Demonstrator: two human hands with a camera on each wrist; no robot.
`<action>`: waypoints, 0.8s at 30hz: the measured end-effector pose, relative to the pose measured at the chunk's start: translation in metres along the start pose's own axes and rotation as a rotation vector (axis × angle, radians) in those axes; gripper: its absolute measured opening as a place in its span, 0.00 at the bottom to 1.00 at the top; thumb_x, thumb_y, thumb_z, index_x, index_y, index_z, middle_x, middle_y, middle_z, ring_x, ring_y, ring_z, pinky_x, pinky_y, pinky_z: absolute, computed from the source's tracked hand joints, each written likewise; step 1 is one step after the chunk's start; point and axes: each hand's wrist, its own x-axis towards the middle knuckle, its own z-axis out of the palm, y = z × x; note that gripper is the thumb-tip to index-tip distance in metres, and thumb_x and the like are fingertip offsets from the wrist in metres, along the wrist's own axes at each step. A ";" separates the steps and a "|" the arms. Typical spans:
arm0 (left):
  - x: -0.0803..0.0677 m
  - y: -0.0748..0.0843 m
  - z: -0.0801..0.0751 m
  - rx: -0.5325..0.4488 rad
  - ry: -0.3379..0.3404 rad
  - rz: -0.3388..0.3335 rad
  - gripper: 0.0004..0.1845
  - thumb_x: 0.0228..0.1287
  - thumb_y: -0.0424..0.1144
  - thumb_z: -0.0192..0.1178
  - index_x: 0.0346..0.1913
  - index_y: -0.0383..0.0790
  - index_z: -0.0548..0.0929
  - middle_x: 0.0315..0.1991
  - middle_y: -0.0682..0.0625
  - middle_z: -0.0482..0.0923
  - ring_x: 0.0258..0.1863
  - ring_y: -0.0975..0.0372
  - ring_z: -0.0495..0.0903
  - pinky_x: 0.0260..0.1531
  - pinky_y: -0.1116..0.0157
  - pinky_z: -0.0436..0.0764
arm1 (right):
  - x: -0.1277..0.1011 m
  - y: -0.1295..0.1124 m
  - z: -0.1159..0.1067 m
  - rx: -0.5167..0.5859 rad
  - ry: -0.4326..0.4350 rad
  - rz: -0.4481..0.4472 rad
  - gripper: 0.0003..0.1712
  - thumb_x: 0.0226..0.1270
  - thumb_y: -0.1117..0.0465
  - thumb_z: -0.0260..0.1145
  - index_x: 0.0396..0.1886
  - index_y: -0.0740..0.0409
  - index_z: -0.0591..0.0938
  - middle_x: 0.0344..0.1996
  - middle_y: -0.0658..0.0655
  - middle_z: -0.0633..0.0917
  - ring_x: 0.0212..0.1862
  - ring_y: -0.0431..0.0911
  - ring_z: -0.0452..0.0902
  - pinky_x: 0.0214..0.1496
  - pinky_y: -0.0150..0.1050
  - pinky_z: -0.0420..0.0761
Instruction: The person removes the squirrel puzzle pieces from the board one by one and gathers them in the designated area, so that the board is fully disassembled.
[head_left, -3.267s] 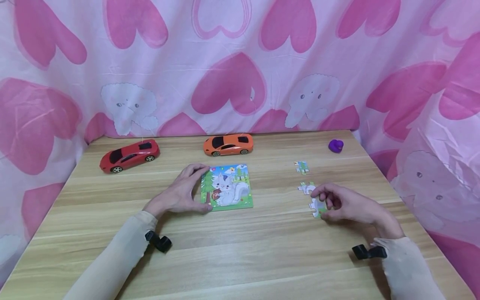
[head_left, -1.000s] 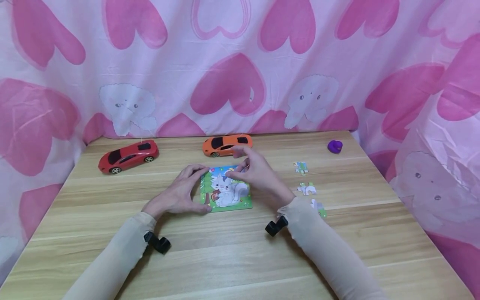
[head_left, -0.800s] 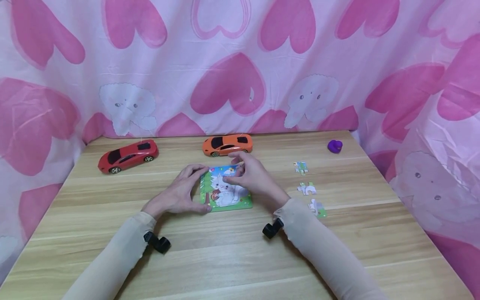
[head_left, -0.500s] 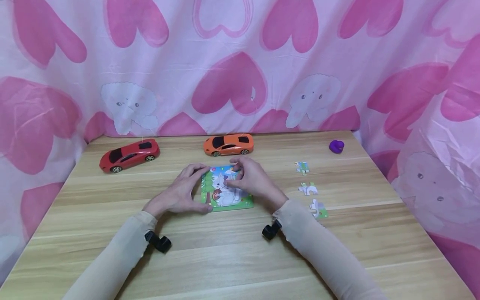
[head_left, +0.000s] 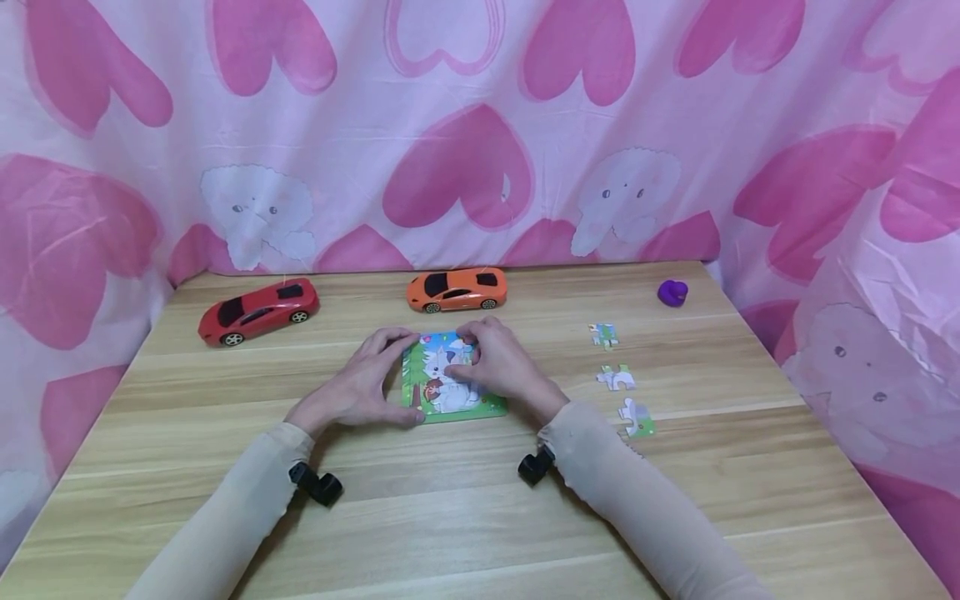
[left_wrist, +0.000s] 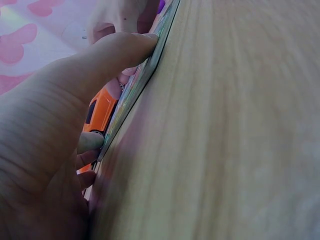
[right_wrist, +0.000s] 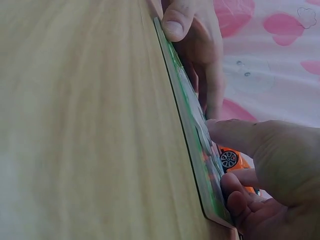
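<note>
A square jigsaw puzzle board (head_left: 491,412) with a white squirrel picture lies flat on the table. My left hand (head_left: 362,382) holds its left side, thumb at the near corner and fingers at the far corner; the left wrist view shows the thumb on the board's edge (left_wrist: 145,75). Over the board's right part, my right hand (head_left: 502,362) pinches a puzzle piece (right_wrist: 207,139) between thumb and fingers, low against the surface; the hand covers most of this piece in the head view. Three loose pieces lie to the right: far (head_left: 603,335), middle (head_left: 617,378) and near (head_left: 637,418).
A red toy car (head_left: 259,312) stands at the back left, and an orange toy car (head_left: 457,290) just behind the board. A small purple rubber duck (head_left: 672,292) sits at the back right. A pink heart-patterned curtain (head_left: 457,167) hangs behind the wooden table (head_left: 420,517).
My right hand has moved left from the loose pieces to the board, then slid slightly lower over its right part. My left hand has stayed at the board's left side.
</note>
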 end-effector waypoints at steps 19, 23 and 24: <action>0.001 -0.001 0.000 -0.002 -0.006 0.014 0.70 0.50 0.66 0.84 0.89 0.38 0.59 0.86 0.42 0.54 0.86 0.45 0.54 0.86 0.36 0.55 | -0.002 -0.001 0.000 0.030 0.000 0.002 0.36 0.68 0.49 0.85 0.71 0.53 0.82 0.57 0.54 0.79 0.48 0.46 0.77 0.52 0.40 0.83; 0.001 -0.001 0.000 -0.004 -0.008 0.010 0.71 0.49 0.66 0.84 0.89 0.38 0.59 0.86 0.42 0.54 0.86 0.45 0.54 0.86 0.36 0.55 | -0.001 -0.001 0.000 0.036 0.002 0.000 0.36 0.67 0.49 0.85 0.71 0.52 0.81 0.59 0.54 0.80 0.49 0.46 0.78 0.53 0.41 0.84; 0.001 -0.001 0.000 -0.003 -0.008 0.010 0.71 0.49 0.66 0.84 0.89 0.38 0.59 0.86 0.42 0.54 0.86 0.45 0.53 0.86 0.36 0.55 | -0.001 -0.001 0.000 0.035 0.003 0.000 0.36 0.67 0.49 0.86 0.71 0.52 0.81 0.59 0.54 0.80 0.49 0.46 0.78 0.54 0.41 0.84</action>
